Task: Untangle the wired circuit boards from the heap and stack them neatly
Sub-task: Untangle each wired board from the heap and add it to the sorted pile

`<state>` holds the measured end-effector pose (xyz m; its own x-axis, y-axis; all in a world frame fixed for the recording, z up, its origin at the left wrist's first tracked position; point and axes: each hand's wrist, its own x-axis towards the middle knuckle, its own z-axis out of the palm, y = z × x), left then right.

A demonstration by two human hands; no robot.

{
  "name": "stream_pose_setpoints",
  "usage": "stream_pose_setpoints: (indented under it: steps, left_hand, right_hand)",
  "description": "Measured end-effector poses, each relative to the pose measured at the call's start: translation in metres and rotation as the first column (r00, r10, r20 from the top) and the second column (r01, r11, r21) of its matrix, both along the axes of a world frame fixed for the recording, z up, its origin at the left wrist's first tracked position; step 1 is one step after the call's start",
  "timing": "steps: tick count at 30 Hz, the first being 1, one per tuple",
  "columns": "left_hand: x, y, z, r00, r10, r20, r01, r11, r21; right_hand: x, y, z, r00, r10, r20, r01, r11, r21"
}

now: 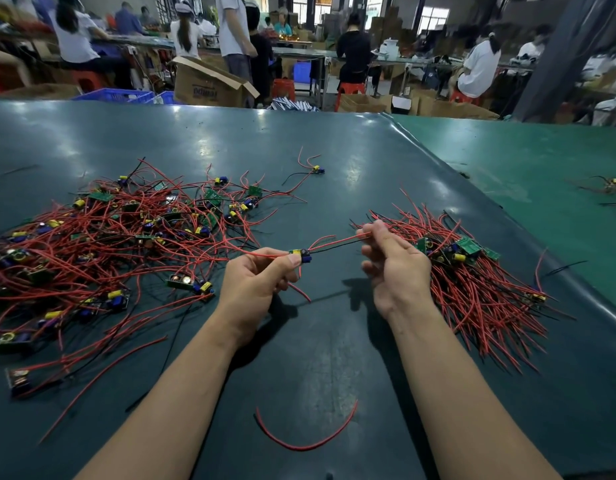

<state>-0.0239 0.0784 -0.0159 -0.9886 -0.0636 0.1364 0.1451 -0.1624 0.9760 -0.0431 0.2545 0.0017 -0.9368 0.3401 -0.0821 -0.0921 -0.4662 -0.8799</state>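
Observation:
A tangled heap point(102, 244) of small green circuit boards with red and black wires spreads over the left of the dark green table point(317, 358). On the right lies a gathered stack point(469, 271) of boards, wires fanned toward me. Between them, above the table, my left hand point(254, 289) pinches one small board point(301, 255) with yellow and blue parts. My right hand point(391, 268) pinches that board's red and black wires point(337, 244), stretched taut between the hands.
One loose red wire point(306, 441) curls on the table near me. A single wired board point(318, 170) lies apart at the back. Another small bundle point(615, 187) sits on the lighter green table at right. People, cartons and stools fill the background.

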Motion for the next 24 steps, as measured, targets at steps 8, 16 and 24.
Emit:
stream_pose_setpoints:
  steps: [8,16,24]
  left_hand:
    - [-0.004,0.000,-0.006,0.931,0.304,-0.204,-0.301,0.952,0.047]
    - [0.000,0.006,-0.009,0.883,0.228,-0.410,-0.257,0.966,-0.015]
    - [0.000,0.009,-0.008,0.947,0.125,-0.295,-0.173,0.974,-0.144]
  right_hand:
    - [-0.007,-0.007,-0.014,0.993,-0.066,0.102,0.054,0.992,0.115]
    - [0.012,-0.031,-0.008,0.927,0.374,-0.042,-0.331,0.864,0.379]
    - [0.011,-0.030,-0.010,0.883,0.461,-0.087,-0.397,0.834,0.383]
